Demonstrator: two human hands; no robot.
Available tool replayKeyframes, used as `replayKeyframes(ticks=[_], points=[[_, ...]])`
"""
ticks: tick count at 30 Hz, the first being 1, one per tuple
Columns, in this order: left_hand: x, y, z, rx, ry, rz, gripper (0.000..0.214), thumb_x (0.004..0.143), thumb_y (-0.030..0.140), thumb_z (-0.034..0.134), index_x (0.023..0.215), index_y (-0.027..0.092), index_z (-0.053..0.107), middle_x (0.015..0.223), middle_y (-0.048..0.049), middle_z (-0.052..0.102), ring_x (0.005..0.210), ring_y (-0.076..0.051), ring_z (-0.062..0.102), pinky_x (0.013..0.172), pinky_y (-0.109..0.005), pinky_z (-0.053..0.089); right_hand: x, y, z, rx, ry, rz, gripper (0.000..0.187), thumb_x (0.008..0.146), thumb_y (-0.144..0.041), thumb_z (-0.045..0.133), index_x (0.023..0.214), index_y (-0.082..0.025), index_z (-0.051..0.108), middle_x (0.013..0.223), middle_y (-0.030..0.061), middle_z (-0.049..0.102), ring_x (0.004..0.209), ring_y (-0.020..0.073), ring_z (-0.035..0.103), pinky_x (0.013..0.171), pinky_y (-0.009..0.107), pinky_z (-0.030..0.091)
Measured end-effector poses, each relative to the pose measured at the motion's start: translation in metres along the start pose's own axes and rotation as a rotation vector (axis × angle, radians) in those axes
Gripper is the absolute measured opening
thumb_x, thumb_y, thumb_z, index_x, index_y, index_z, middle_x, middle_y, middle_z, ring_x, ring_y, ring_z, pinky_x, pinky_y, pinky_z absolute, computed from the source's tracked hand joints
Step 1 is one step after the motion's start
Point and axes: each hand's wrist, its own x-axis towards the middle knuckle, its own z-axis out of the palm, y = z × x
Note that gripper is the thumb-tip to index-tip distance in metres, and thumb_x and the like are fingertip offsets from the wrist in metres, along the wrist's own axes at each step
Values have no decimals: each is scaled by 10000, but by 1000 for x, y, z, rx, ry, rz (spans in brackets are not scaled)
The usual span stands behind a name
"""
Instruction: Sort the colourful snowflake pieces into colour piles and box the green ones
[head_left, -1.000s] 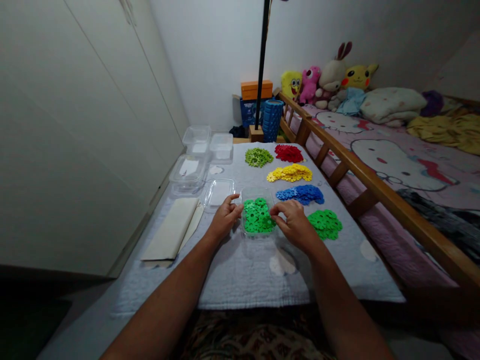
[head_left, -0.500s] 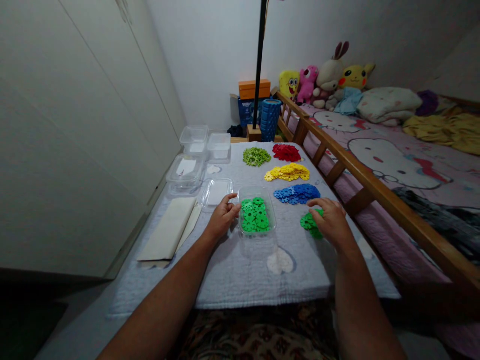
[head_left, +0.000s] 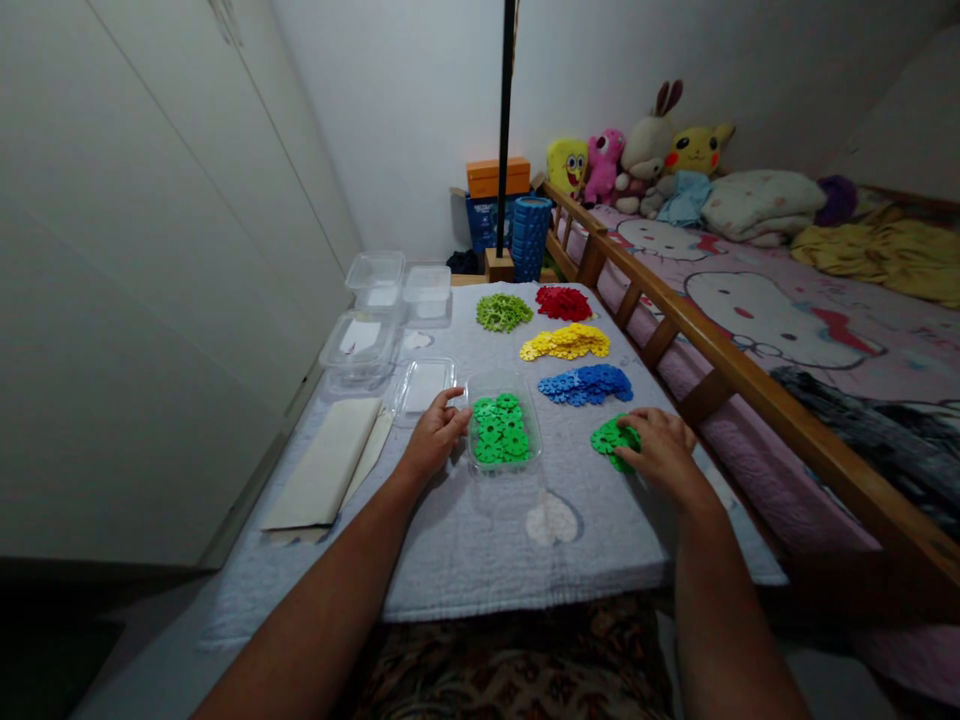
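Note:
A clear plastic container (head_left: 537,440) holds several green flower-shaped plastic pieces (head_left: 501,430). My left hand (head_left: 439,430) lies against its left rim, thumb and index finger apart. On the right, my right hand (head_left: 660,445) is down on a small pile of green flower-shaped pieces (head_left: 606,436), with thumb and fingers curled round some of them. The hand covers the right part of that pile. Just behind it lies a pile of blue pieces (head_left: 585,384).
Farther back are yellow pieces (head_left: 566,342), red pieces (head_left: 562,303) and light green pieces (head_left: 504,312). Clear containers (head_left: 358,340), a clear lid (head_left: 426,388) and folded beige paper (head_left: 326,465) lie left. A wooden bed rail (head_left: 679,335) borders the right side.
My right hand has come down onto the green pile, and its fingers have closed round pieces. My left hand stays at the container. The whole view has shifted slightly.

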Motion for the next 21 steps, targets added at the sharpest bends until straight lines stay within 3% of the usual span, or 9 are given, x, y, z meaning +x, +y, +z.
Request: replayKeyframes(ticks=[14,17,21], points=[[-3,6,3,-33,11,-23,568,850,529,638,1276,185,488,574,124,419,447,-76,391,473,-194,333,7,-7,-10,38,7,51,281,742,-323,692,1011,-241,700,1176,112,630,1122,344,505,969,491,366],[-3,6,3,-26,7,-29,573,846,542,633,1269,184,486,582,123,428,443,-73,384,470,-193,340,14,-24,-24,163,14,-20,294,779,-330,687,1057,-233,687,1123,108,644,1074,316,548,938,459,407],[-2,3,2,-21,11,-21,583,845,549,632,1273,180,487,596,119,432,454,-73,388,472,-192,338,22,-74,-40,388,-71,-246,316,848,-316,672,1142,-205,651,1094,95,670,1031,265,597,926,410,438]])
